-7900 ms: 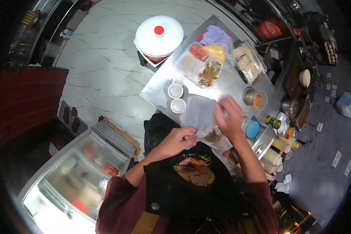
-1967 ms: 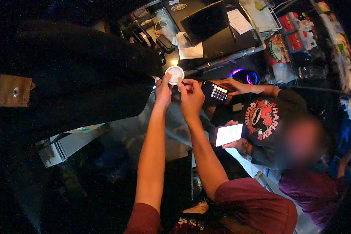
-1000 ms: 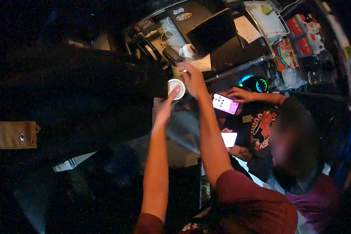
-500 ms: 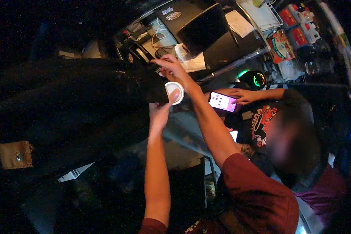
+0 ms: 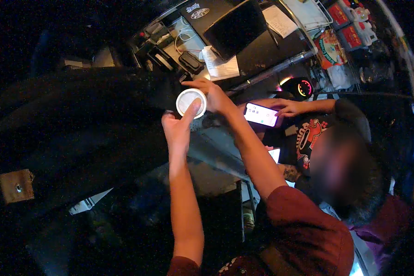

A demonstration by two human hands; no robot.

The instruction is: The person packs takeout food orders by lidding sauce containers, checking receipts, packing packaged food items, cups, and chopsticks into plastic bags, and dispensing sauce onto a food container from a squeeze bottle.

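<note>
My left hand (image 5: 177, 129) grips a round white lid-like disc (image 5: 188, 102) with a raised rim and a paler centre. The thumb presses across its face, and the other fingers are mostly hidden behind or in shadow. My right hand (image 5: 212, 95) is at the disc's upper right edge with its index finger stretched out to the left. Whether it touches the rim I cannot tell. Beyond the hands lies a black oblong case (image 5: 190, 62) beside a paper sheet (image 5: 221, 64).
A dark screen (image 5: 237, 30) stands on the counter, with papers (image 5: 280, 22) behind it. At right another person holds a lit phone (image 5: 261, 114); a second lit phone (image 5: 274, 155) is below. A lit round device (image 5: 303, 88) is behind them. The left side is very dark.
The white disc and my left hand have shifted left and slightly up, and the disc's full circle now shows. My right hand has dropped slightly lower. The phone screen's display differs.
</note>
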